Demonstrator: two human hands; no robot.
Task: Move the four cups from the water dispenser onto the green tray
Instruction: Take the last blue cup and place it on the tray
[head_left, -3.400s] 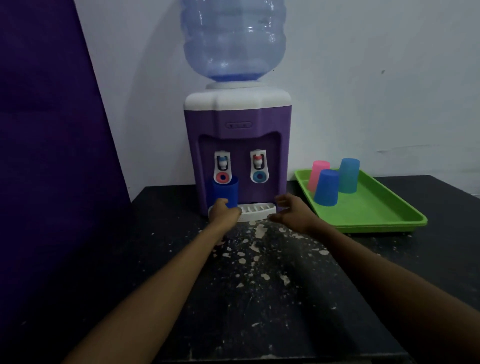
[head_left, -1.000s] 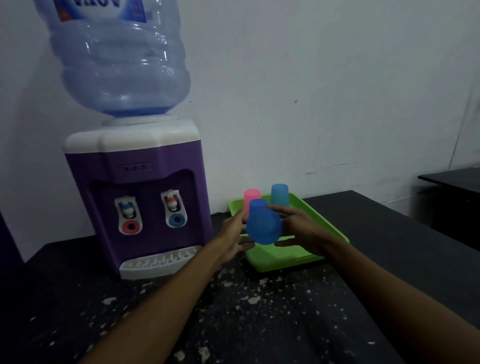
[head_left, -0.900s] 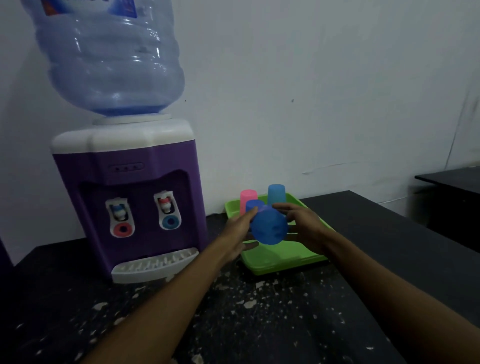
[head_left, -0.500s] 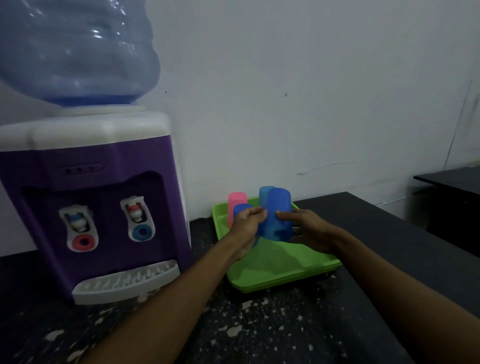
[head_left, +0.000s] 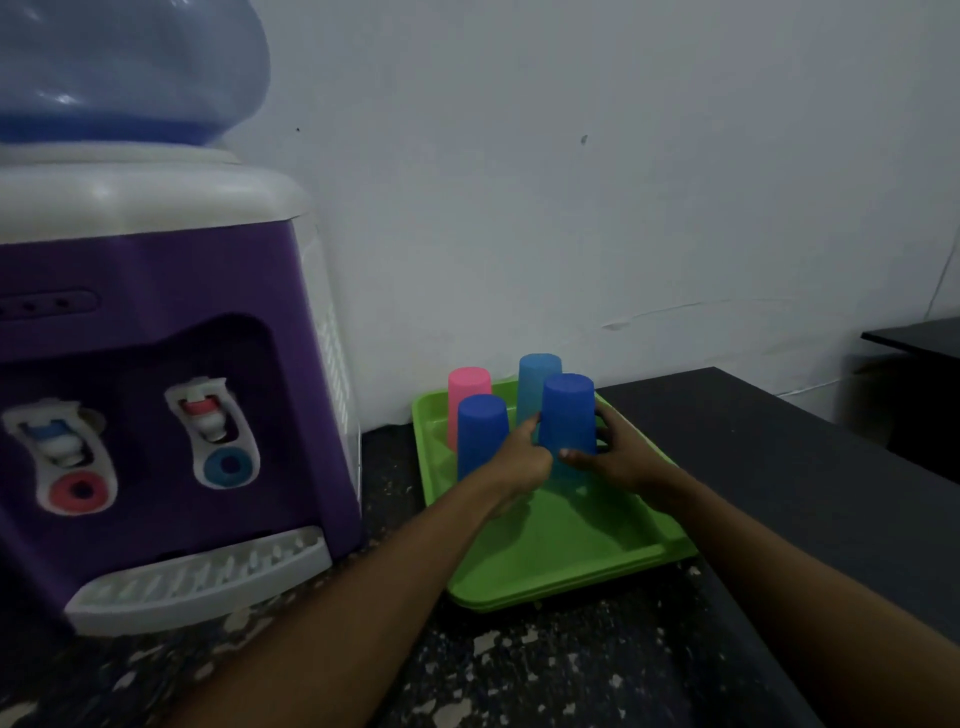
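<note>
An upturned dark blue plastic cup (head_left: 567, 415) stands on the smooth green plastic tray (head_left: 566, 551), clasped by left hand (head_left: 522, 460) and right hand (head_left: 615, 457). The tray sits on a black speckled tabletop (head_left: 519, 670) against a white wall (head_left: 597, 208).

Dim light; pale wall (head_left: 571, 208) behind and above the grip, scuffed, with a thin crack to its right; black table (head_left: 779, 467) under and around the grip, paint-flecked on the near side; second dark table (head_left: 924, 338) far right of the grip, apart.
</note>
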